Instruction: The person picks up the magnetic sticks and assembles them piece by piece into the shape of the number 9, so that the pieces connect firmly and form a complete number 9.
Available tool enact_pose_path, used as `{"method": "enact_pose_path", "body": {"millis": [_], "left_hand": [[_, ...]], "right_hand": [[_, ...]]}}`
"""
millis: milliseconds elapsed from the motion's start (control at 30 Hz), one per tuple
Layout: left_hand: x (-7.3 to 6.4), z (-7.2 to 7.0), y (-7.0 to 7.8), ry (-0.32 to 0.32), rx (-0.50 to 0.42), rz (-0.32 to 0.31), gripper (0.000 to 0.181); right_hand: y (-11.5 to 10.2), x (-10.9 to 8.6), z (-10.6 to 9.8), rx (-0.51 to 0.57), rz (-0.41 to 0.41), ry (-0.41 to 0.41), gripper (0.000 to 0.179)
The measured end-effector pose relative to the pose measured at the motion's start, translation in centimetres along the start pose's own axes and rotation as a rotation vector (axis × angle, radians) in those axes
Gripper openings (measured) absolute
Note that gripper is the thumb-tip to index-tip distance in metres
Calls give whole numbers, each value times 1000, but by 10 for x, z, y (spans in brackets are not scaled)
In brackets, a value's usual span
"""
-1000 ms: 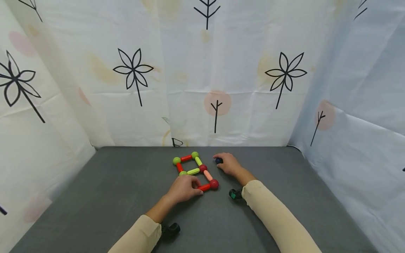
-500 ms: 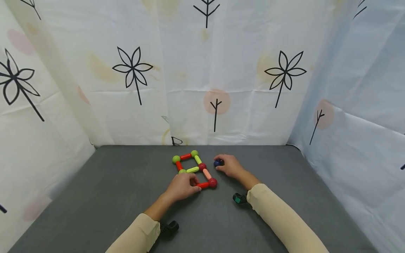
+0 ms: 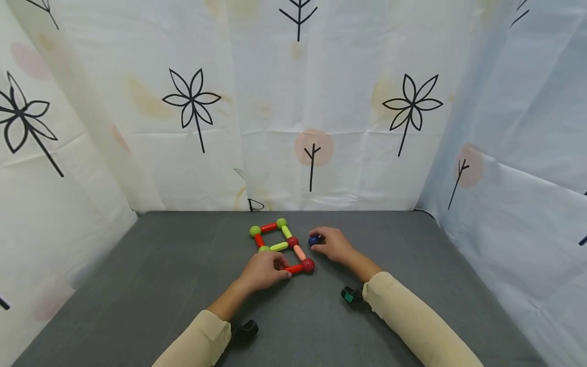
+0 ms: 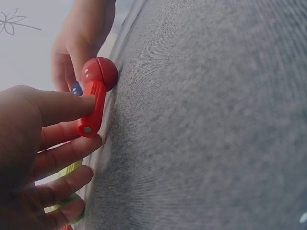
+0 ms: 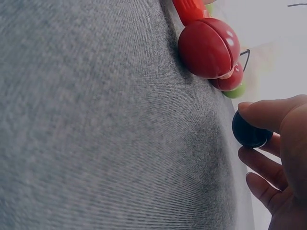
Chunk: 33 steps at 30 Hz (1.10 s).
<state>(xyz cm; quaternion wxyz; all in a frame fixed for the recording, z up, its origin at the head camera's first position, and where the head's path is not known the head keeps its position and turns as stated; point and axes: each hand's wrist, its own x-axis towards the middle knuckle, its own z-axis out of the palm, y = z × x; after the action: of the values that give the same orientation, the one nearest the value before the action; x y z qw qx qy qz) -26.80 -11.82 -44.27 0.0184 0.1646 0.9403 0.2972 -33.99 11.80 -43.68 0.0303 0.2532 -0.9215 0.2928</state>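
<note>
My left hand (image 3: 262,271) pinches a red magnetic rod (image 4: 93,109) between thumb and index finger, its other fingers spread. One end of the rod meets a red ball (image 3: 308,265); the free end points toward me in the left wrist view. From that ball a pink rod (image 3: 299,253) leads to another red ball (image 3: 293,242), a corner of a four-sided frame of rods and lime-green balls (image 3: 282,223). To the right of the frame, my right hand (image 3: 338,245) holds a dark blue ball (image 5: 248,130) by thumb and fingertips, apart from the frame.
Everything lies on a dark grey tabletop (image 3: 183,285). A pale patterned curtain (image 3: 357,102) stands behind and along both sides. Each wrist bears a black camera mount (image 3: 244,331) beneath the sleeve.
My right hand has drawn the blue ball toward me and slightly left, so more of the ball shows. The left hand keeps its grip on the red rod, almost still.
</note>
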Motion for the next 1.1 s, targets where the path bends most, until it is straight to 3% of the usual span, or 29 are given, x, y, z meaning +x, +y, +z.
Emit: {"method": "enact_pose_path", "body": {"millis": [333, 533, 700, 867, 1100], "left_hand": [[-1, -4, -3, 53, -6, 20, 9], [0, -9, -9, 158, -30, 46, 8], [4, -13, -17, 269, 14, 74, 11], [8, -18, -24, 332, 70, 57, 13], [10, -22, -33, 323, 110, -4, 17]], "right_hand": [[-1, -4, -1, 29, 6, 17, 35], [-5, -8, -1, 54, 6, 25, 35], [-12, -12, -2, 75, 1, 44, 36], [-19, -17, 0, 112, -63, 71, 37], [-31, -19, 6, 128, -166, 68, 36]]}}
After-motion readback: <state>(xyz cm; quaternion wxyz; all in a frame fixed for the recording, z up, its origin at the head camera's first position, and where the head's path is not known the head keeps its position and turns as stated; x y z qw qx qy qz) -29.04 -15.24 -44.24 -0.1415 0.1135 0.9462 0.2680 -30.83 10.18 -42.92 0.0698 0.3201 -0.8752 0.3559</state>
